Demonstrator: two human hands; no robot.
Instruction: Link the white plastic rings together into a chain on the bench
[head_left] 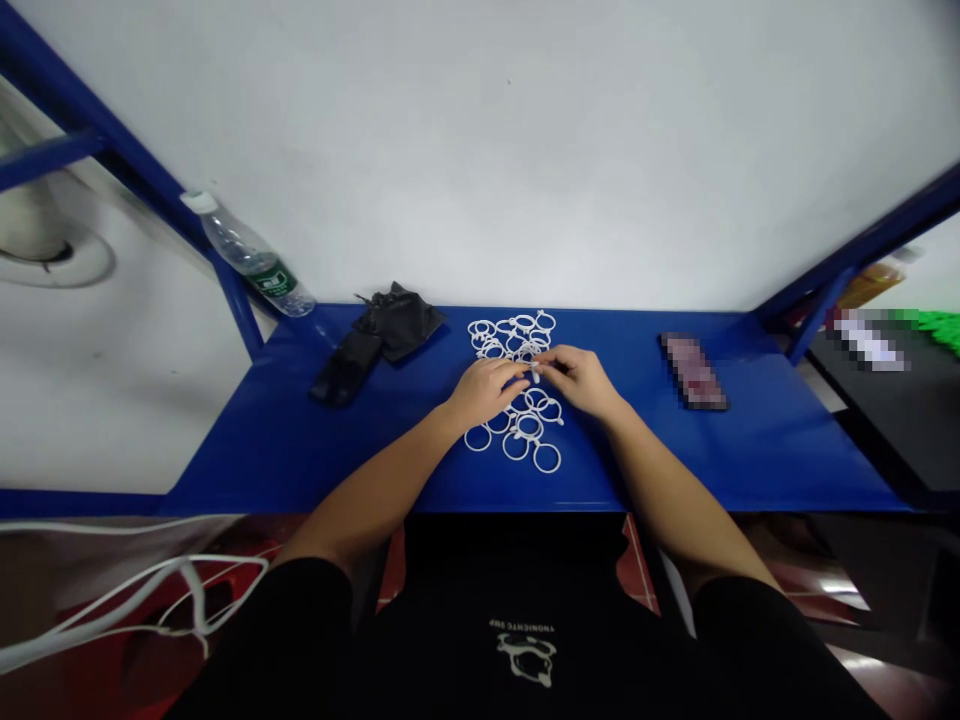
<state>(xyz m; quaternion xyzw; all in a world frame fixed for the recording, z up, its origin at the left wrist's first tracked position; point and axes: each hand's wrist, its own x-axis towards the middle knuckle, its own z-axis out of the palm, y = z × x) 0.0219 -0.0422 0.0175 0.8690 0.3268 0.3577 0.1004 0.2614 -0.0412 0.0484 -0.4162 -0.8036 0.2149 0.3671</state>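
Note:
On the blue table, thin white plastic rings with small tabs [547, 458] lie in two loose groups. One group is at the back near the wall, the other in front of my wrists. My left hand [486, 388] and my right hand [579, 378] meet between the groups, fingertips pinched together. A white plastic ring [535, 375] is held between them; only a small part of it shows, since the fingers cover the rest. Both hands are closed, the right with thumb and forefinger at the ring's tab.
At the back left stand a clear water bottle [251, 262] and a crumpled black pouch [401, 322], beside a black phone [346, 368]. A blurred-out flat object [694, 372] lies to the right. Blue frame bars [238, 310] rise at both sides; white cables [142, 590] hang lower left.

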